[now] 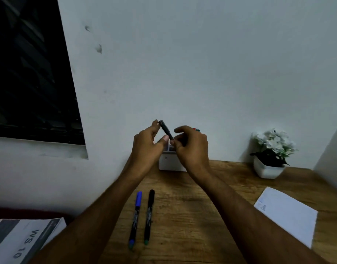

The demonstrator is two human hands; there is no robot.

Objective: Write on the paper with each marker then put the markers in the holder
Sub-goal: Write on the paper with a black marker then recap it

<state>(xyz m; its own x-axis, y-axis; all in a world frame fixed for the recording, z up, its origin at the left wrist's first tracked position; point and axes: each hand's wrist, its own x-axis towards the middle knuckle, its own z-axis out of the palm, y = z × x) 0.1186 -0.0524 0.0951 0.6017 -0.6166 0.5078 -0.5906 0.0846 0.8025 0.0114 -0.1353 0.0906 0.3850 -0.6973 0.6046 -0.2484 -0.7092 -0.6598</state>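
Overhead, marker (166,129) tilted, cap up-left.

A single wide-angle view comes from the person's head, looking forward and slightly down along both bare forearms toward the pale painted wall (202,63). It sits close over the brown wood-grain desk (192,216), whose near edge falls below the frame. Straight lines bow outward at the sides.
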